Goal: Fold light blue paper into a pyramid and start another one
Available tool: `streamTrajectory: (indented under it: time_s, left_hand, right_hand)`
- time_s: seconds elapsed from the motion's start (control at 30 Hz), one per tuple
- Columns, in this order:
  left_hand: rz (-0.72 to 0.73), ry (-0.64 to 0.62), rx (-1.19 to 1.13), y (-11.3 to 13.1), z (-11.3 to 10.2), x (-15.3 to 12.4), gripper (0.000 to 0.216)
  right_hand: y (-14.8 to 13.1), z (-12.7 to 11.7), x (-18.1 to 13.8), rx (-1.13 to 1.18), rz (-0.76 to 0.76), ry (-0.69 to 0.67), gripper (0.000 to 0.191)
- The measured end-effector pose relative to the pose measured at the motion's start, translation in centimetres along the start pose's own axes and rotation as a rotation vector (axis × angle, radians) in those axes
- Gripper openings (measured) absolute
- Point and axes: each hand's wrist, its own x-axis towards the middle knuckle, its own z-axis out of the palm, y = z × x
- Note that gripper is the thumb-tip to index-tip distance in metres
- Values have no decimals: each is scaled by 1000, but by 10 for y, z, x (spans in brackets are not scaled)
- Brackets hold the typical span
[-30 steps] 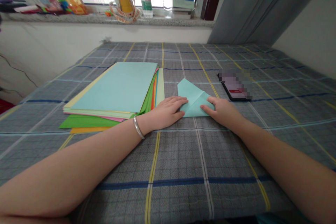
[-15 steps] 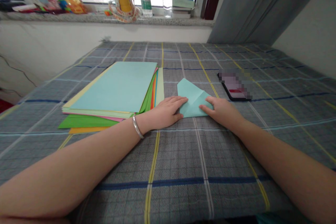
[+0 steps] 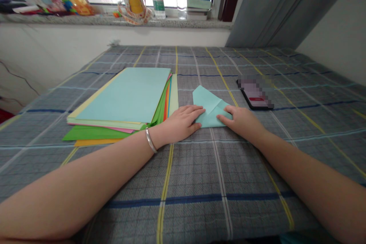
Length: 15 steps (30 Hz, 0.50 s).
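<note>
A light blue sheet of paper (image 3: pixel 210 101), folded into a pointed shape with a crease across it, lies flat on the cloth between my hands. My left hand (image 3: pixel 183 122) holds its left edge, with fingers and thumb reaching onto the paper. A silver bangle (image 3: pixel 151 141) circles that wrist. On the opposite side, my right hand (image 3: pixel 241 120) grips the right corner, its thumb and index finger on the paper and the other fingers curled out of sight. The paper's underside is hidden.
A stack of coloured paper (image 3: pixel 128 93), light blue on top, lies just beyond my left forearm. To the right is a phone (image 3: pixel 254 95) with a blurred screen. Plaid cloth (image 3: pixel 194 175) covers the surface. Bottles, packets and boxes line the windowsill (image 3: pixel 97 19) at the back.
My left hand and wrist have shifted very slightly to the right and nearer to me. The folded paper and my right hand stay practically where they were.
</note>
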Motion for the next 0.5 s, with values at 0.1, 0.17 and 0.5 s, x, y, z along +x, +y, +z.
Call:
streamTrajectory:
  time_s: [0.1, 0.17, 0.5]
  left_hand:
    - [5, 3, 36, 0, 1, -1, 49]
    - [13, -3, 66, 1, 2, -2, 49]
    - [86, -1, 164, 1, 3, -3, 48]
  right_hand:
    - [0, 0, 0, -36, -4, 6, 34]
    - [-1, 0, 0, -42, -2, 4, 34]
    - [-3, -1, 2, -77, -2, -43, 34]
